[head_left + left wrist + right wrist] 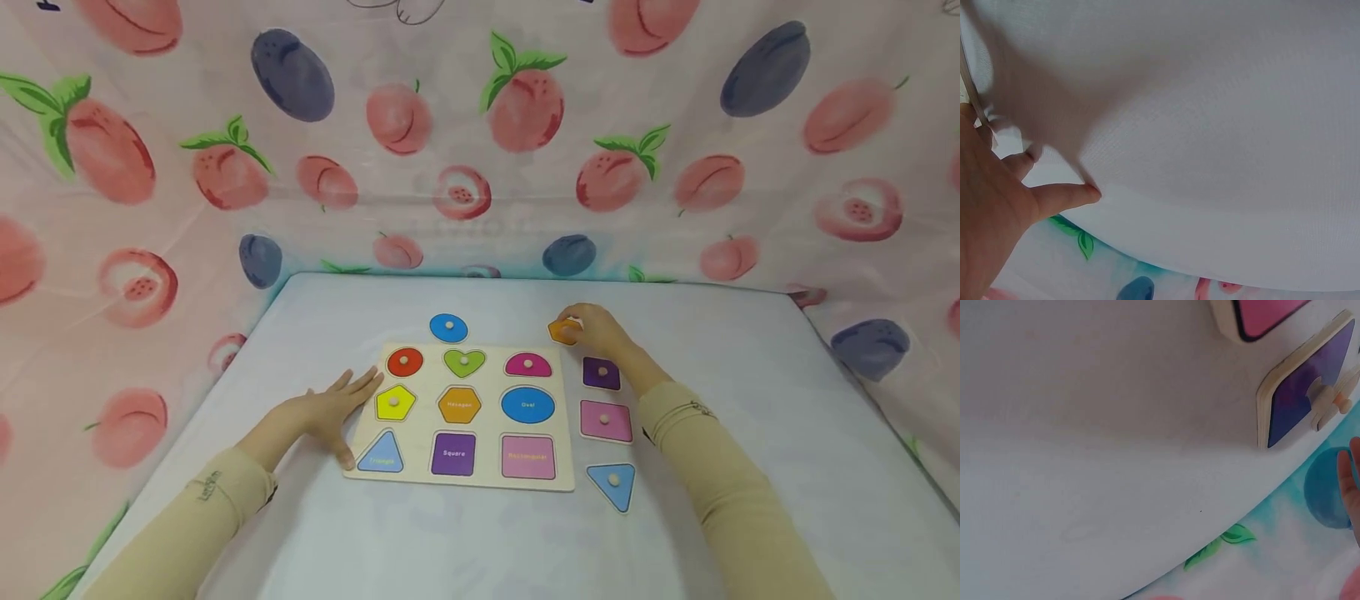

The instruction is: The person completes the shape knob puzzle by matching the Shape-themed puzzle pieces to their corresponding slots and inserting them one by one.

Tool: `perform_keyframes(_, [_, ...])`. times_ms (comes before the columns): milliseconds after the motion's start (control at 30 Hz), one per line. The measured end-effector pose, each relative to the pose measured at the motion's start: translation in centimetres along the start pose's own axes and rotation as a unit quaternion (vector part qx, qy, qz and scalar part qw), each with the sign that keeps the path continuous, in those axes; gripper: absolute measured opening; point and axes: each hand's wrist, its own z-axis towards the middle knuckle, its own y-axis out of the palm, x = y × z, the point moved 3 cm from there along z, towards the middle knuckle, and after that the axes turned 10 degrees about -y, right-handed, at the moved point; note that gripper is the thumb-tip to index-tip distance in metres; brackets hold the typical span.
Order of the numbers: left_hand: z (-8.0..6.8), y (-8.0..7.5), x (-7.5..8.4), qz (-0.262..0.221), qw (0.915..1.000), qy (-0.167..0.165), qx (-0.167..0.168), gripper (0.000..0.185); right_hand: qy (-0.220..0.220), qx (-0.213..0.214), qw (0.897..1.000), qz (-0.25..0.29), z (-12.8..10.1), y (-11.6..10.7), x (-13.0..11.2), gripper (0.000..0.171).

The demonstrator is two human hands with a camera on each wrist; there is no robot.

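Observation:
A wooden shape puzzle board (pixel 480 479) lies on the white table. Its red circle (pixel 404 361), green heart (pixel 463 362), magenta semicircle (pixel 528 364) and yellow pentagon (pixel 395 402) are seated; the other slots show printed colours only. My left hand (pixel 333 408) lies flat with straight fingers against the board's left edge, beside the pentagon. My right hand (pixel 579 327) is curled over an orange hexagon piece (pixel 561 332) just past the board's far right corner. In the left wrist view my left hand (pixel 991 206) rests on the table with its thumb out.
Loose pieces lie around the board: a blue oval (pixel 448 327) behind it, and a purple square (pixel 602 373), a pink rectangle (pixel 605 421) and a blue triangle (pixel 613 485) to its right. The purple square (pixel 1300 403) shows in the right wrist view. Fruit-print curtains surround the table.

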Motion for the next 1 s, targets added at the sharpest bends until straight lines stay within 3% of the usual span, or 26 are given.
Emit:
perform_keyframes(467, [0.9, 0.1, -0.4, 0.006, 1.0000, -0.003, -0.002, 0.135, 0.045, -0.004, 0.999, -0.003, 0.8, 0.4, 1.7, 0.026])
perform_keyframes(1000, [0.7, -0.1, -0.2, 0.000, 0.9998, -0.016, -0.008, 0.134, 0.072, 0.022, 0.997, -0.023, 1.0, 0.8, 1.8, 0.018])
